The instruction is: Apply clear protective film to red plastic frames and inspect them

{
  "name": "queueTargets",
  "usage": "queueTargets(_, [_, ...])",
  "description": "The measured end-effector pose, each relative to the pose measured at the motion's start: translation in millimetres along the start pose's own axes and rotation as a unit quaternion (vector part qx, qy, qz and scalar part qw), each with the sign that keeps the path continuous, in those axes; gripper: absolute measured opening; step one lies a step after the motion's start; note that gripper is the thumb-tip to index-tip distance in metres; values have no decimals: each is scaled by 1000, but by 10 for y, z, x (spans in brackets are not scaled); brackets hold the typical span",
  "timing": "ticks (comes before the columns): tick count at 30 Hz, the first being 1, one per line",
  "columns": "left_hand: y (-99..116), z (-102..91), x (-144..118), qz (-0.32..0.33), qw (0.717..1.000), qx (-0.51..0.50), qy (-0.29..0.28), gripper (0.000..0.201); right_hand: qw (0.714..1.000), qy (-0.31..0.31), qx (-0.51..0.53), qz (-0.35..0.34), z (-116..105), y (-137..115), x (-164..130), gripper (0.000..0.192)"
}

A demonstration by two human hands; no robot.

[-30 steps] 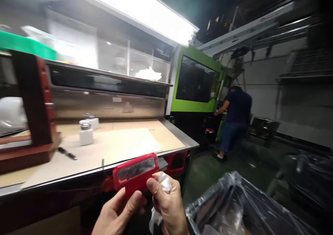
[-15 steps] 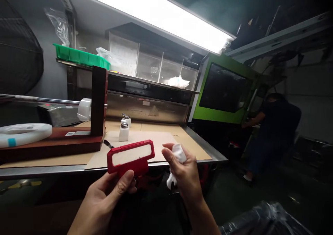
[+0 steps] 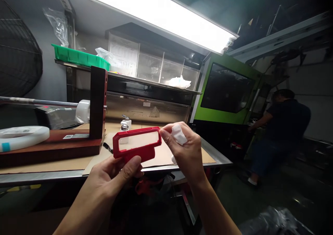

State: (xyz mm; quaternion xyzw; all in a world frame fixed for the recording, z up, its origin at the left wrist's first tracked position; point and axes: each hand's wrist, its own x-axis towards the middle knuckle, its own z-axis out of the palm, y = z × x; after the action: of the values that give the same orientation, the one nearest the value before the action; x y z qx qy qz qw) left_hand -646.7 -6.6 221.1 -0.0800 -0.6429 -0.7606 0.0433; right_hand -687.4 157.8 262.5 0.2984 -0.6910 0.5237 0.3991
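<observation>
My left hand [image 3: 114, 177] is closed on the lower edge of a red plastic frame [image 3: 145, 153], thumb in front, above the bench's front edge. The frame has a long window, through which the base of a small white dispenser bottle [image 3: 125, 126] shows. My right hand [image 3: 189, 151] grips a crumpled white cloth [image 3: 179, 135] in its palm. Its thumb and forefinger meet at the frame's upper right corner and appear to touch it. Part of the cloth hangs below the hand, mostly hidden.
On the left stands a dark wooden stand [image 3: 97, 103] with a metal rod and a tape roll [image 3: 83, 110]. Another roll [image 3: 24, 136] lies on its base. A green tray [image 3: 78, 57] sits on the shelf. At right are a green machine [image 3: 200, 113] and a person [image 3: 288, 117].
The red frame has risen and shifted right. My right hand has moved up, bringing its thumb and forefinger to the frame's corner. The person at right has shifted slightly right in view.
</observation>
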Motion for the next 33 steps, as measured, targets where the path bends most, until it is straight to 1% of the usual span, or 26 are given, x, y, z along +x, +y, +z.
queueTargets(4, [87,49,42,-4,998,30,62,48,992,52,-61,-98,58,-5,-13,6])
queueTargets(7, [135,84,92,22,995,24,93,47,977,65,-100,-177,105,8,-47,4])
queueTargets(9, [151,90,141,48,994,24,91,46,966,61,-120,-219,128,22,-64,8])
queueTargets(12, [155,70,224,73,995,26,66,45,949,60,-141,-274,146,40,-69,12])
queueTargets(14, [160,52,270,89,995,27,47,41,940,57,-156,-299,147,43,-63,12])
queueTargets(18, [221,54,327,130,991,23,2,37,928,43,-178,-325,140,22,-34,10])
queueTargets(21, [313,84,351,146,989,17,-21,34,925,34,-181,-332,139,-11,6,10])
queueTargets(26, [476,120,390,166,984,-24,-62,21,922,19,-197,-332,139,-74,114,12])
queueTargets(33, [681,125,425,193,978,-36,-69,21,908,10,-209,-362,134,-160,281,14])
